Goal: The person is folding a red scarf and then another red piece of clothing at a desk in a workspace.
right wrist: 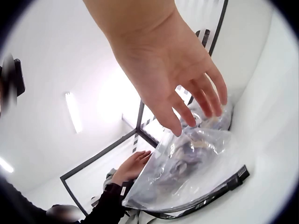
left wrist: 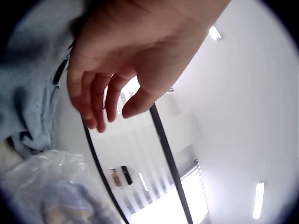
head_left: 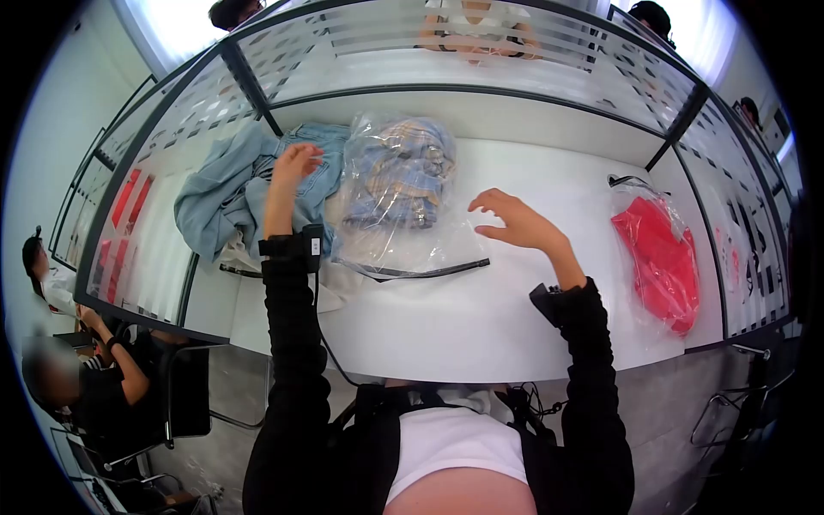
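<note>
Probably light and yielding, the transparent plastic bag (head_left: 390, 247) lies just left of centre in the upper half of the head view, with a blue-and-tan plaid garment (head_left: 402, 176) bunched inside. Its film looks glossy and loose, so it should slide and crinkle under the fingers; the cloth within should squash softly, and nothing about it seems fragile. The long black closure strip (head_left: 429, 272) along the bag's near edge looks stiffer and would give a surer pinch; to lift the whole, a hold under the garment's bulk seems better.

Just right of the bag, apart from it, the right hand (head_left: 518, 223) hangs with loosely bent, spread fingers, gripping nothing. At upper left, the left hand (head_left: 294, 165) is likewise empty, fingers relaxed, above a crumpled heap of light-blue denim (head_left: 219, 193). All this sits on a white counter (head_left: 438, 335); at far right lies a bagged bright-red garment (head_left: 657, 257).
</note>
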`<state>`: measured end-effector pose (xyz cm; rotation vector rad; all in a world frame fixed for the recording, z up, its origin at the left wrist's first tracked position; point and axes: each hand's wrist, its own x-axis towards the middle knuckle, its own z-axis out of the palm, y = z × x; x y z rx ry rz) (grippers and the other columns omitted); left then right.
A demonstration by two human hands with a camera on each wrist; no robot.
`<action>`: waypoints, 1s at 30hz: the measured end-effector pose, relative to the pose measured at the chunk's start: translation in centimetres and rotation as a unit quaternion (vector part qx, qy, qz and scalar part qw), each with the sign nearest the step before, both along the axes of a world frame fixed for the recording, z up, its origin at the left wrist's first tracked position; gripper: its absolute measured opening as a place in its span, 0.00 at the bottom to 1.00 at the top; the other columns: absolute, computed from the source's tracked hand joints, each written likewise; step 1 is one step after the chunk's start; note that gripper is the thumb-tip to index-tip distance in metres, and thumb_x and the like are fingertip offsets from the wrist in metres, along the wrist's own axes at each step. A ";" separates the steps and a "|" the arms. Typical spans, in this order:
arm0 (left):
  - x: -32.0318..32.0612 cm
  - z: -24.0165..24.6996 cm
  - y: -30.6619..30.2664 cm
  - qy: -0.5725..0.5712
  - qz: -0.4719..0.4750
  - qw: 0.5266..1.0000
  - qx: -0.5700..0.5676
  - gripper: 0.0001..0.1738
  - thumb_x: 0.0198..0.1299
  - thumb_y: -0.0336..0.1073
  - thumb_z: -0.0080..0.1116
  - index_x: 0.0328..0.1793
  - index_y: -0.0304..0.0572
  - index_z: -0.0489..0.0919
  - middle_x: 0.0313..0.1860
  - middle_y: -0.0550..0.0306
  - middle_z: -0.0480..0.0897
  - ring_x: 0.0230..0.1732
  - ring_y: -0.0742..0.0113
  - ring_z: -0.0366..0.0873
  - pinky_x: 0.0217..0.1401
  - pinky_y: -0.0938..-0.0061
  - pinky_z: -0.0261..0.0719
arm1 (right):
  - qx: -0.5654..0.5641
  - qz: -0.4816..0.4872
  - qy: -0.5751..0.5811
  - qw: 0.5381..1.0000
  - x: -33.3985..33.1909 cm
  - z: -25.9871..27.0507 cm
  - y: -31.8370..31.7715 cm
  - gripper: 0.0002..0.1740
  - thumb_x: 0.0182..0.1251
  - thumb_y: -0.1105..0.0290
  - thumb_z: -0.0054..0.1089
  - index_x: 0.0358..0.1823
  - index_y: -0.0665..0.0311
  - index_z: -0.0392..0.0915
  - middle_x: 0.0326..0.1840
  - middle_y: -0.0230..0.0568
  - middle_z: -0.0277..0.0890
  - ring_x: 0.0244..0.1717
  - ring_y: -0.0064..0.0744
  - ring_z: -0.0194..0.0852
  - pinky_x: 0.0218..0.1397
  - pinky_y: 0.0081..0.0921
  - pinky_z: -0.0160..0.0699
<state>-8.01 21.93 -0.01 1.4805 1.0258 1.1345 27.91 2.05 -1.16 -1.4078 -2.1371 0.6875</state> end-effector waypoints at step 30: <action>-4.4 3.7 -7.0 0.604 0.523 0.601 -0.002 0.44 0.43 0.64 0.64 0.65 0.61 0.62 0.56 0.29 0.63 0.56 0.38 0.63 0.50 0.28 0.60 | 0.128 -0.366 -0.277 0.879 5.1 -5.0 4.6 0.07 0.48 0.80 0.53 0.30 0.61 0.74 0.58 0.41 0.57 0.45 0.45 0.71 0.38 0.36 0.76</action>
